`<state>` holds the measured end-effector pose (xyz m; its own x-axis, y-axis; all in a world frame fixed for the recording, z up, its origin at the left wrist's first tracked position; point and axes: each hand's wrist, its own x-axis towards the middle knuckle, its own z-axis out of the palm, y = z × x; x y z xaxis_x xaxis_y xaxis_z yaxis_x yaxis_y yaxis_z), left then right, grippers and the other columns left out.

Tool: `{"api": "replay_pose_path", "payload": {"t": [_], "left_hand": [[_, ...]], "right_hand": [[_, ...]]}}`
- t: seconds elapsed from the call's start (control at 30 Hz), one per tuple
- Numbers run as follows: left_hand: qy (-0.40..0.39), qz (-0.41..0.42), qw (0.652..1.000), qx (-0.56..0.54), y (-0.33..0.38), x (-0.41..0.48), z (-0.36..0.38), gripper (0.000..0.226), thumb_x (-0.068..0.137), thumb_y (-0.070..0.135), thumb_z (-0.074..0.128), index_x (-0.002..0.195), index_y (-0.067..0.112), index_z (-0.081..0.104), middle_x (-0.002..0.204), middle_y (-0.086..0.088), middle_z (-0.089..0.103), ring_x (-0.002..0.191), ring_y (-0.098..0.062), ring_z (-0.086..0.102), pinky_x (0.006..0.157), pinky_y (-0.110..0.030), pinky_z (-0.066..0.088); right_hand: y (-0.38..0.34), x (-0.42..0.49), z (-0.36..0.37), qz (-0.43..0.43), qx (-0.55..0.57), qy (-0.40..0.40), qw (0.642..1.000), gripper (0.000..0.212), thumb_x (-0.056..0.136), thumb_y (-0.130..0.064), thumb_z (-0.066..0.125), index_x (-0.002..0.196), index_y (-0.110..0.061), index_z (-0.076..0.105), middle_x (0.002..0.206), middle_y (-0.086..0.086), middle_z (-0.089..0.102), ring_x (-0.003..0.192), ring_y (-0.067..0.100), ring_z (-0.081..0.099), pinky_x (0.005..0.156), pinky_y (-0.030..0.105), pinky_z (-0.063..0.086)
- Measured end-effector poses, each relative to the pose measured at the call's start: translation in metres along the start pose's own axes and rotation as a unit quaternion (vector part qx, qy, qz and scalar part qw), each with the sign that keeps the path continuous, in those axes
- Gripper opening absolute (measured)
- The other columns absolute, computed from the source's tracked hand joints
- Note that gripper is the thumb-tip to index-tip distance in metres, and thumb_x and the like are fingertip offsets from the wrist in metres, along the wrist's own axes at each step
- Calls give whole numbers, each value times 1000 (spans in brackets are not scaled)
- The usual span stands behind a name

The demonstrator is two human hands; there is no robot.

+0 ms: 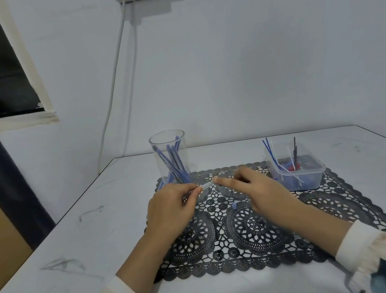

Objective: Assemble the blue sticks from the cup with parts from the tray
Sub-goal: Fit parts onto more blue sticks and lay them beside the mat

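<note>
Head view. The left hand [170, 207] pinches one end of a clear tube [206, 186] between thumb and fingertips, above the black lace mat [248, 233]. The right hand [252, 189] has its index finger straight, tip at the tube's other end. Its other fingers are curled; whether they hold anything cannot be told. Blue sticks [175, 163] lean in the clear cup [160, 151] just behind the left hand. The tray [315, 176] of thin rods sits to the right.
</note>
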<state>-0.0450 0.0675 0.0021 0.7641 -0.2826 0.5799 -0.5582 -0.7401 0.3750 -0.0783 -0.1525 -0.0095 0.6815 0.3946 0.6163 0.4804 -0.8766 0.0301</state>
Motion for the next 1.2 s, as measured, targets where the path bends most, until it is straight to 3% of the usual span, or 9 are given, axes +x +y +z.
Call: {"api": "replay_pose_path", "payload": {"t": [0.1, 0.3, 0.47, 0.7, 0.9, 1.2], "left_hand": [[0, 2, 1000, -2, 0, 0, 0, 21, 89, 40, 55, 101, 33, 71, 83, 15, 67, 72, 1, 50, 59, -15, 37], [-4, 9, 1000, -11, 0, -1, 2, 21, 88, 41, 56, 100, 33, 71, 83, 16, 68, 73, 1, 54, 63, -17, 43], [-8, 24, 1000, -14, 3, -3, 1, 20, 88, 41, 56, 100, 33, 71, 80, 17, 66, 68, 5, 49, 59, -7, 31], [-16, 31, 999, -19, 5, -3, 1, 21, 88, 42, 56, 101, 35, 70, 75, 21, 61, 67, 13, 44, 57, -7, 27], [-10, 41, 999, -27, 5, -4, 2, 20, 87, 41, 57, 100, 34, 71, 77, 17, 66, 66, 9, 46, 58, -7, 28], [3, 62, 998, -31, 4, -4, 3, 18, 85, 41, 61, 97, 34, 72, 71, 18, 65, 65, 2, 50, 58, -10, 32]], "right_hand": [[0, -2, 4, 8, 12, -6, 1000, 99, 63, 20, 55, 140, -39, 32, 87, 4, 49, 69, 19, 48, 53, 35, 48], [6, -1, 7, 43, -19, 18, 999, 95, 56, 18, 62, 133, -35, 47, 86, 6, 57, 65, 22, 53, 50, 35, 48], [7, -1, 10, 45, -29, 25, 998, 92, 54, 18, 65, 129, -34, 53, 87, 5, 59, 65, 22, 54, 51, 32, 48], [6, -1, 11, 37, -30, 34, 998, 86, 53, 16, 62, 126, -31, 58, 86, 4, 60, 67, 22, 54, 54, 30, 43], [6, -1, 12, 44, -39, 47, 997, 81, 59, 15, 67, 124, -32, 59, 88, 4, 61, 69, 22, 56, 59, 30, 46], [7, -1, 14, 22, -31, 55, 998, 78, 52, 18, 67, 119, -23, 65, 85, 5, 61, 69, 24, 56, 59, 30, 43]]}}
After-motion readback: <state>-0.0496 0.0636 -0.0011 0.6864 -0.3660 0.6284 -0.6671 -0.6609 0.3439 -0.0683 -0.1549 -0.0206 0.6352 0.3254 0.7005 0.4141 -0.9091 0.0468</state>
